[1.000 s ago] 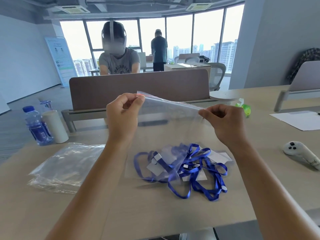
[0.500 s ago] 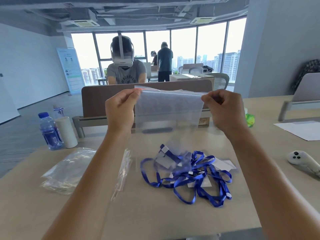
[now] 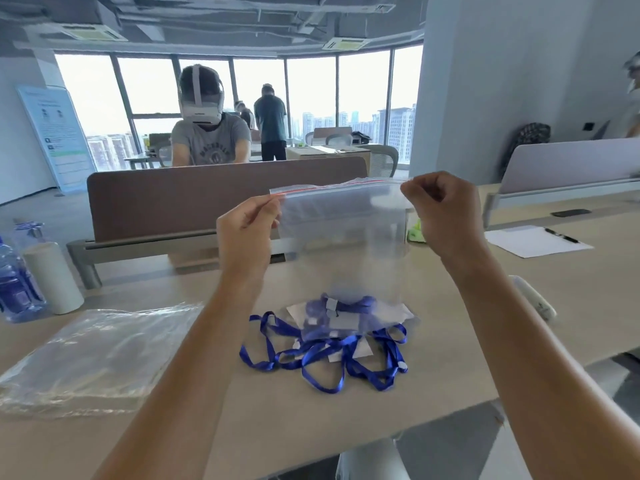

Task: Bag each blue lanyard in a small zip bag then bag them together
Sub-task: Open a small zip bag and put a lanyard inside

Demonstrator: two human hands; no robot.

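Bag (image 3: 343,237) held up at chest height over the table (image 3: 194,420), stretched flat between both hands. Left hand (image 3: 247,230) pinched on the left end of the red zip strip, right hand (image 3: 441,211) pinched on the right end, both closed tight on the plastic. Held taut this way probably to find the seal and part the mouth, with the bottom edge hanging just above the lanyards (image 3: 329,351) so loading stays short. Looks larger than a single-lanyard pouch, so likely the outer one; cannot tell for sure. Lanyards lying in a loose blue tangle directly below, mixed with small clear pouches and white cards; how many already sit sealed cannot be told.

Pale wood table, smooth and matt. Spare bags (image 3: 93,355) stacked flat at the left within easy reach. Bottle (image 3: 15,275) and white cup (image 3: 53,277) at the far left edge. Paper (image 3: 533,240) with a pen at the right. Brown divider (image 3: 225,199) across the far side, a headset wearer seated behind it. Open office, tall windows, city beyond.
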